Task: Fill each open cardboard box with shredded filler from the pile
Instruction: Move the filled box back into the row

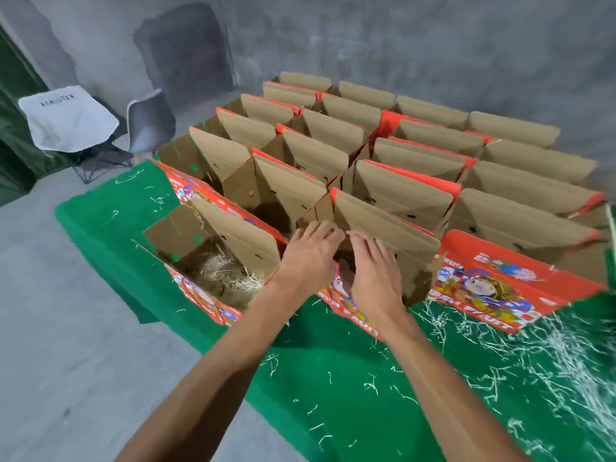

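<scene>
Several open cardboard boxes with red printed sides stand in rows on a green cloth (pixel 333 378). The near-left box (pixel 186 248) holds pale shredded filler (pixel 226 271) at its bottom. Both my hands reach into the middle front box (pixel 393 241). My left hand (pixel 310 251) and my right hand (pixel 370 265) lie palm down with fingers spread over its opening; what is under them is hidden. The filler pile (pixel 573 355) spreads over the cloth at the right edge. The front-right box (pixel 493 281) shows its printed side.
Loose filler strands litter the green cloth. A white folding chair (pixel 66 118) and a grey chair (pixel 150 121) stand on the concrete floor at the back left. A grey wall rises behind the boxes. A dark green curtain (pixel 13 105) hangs at far left.
</scene>
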A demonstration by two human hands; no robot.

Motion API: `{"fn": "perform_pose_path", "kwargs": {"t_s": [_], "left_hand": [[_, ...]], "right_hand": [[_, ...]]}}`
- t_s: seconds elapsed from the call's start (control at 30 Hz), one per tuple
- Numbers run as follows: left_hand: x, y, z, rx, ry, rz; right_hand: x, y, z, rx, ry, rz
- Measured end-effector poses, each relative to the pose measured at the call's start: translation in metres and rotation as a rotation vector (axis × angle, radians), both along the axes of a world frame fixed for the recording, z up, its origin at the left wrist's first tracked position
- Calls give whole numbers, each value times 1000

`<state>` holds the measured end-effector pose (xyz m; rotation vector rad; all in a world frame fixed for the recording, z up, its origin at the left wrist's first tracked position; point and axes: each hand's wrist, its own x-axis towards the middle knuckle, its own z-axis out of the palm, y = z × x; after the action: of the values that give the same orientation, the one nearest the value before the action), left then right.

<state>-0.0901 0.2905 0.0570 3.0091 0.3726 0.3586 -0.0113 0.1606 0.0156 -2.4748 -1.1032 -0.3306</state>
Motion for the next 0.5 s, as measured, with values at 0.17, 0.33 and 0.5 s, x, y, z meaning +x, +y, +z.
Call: {"fn": "perform_pose_path", "kwargs": {"t_s": [0.17,0.33,0.5], "left_hand": [[39,-34,-25,-27,168,-154],[51,-55,-41,45,332,-221],[40,-84,-38,-76,335,-294]], "right_hand": [[23,-65,-7,-75,249,-232],[33,-99,-13,-62,502,-267],[47,-138,-25,-86,698,-300]]}}
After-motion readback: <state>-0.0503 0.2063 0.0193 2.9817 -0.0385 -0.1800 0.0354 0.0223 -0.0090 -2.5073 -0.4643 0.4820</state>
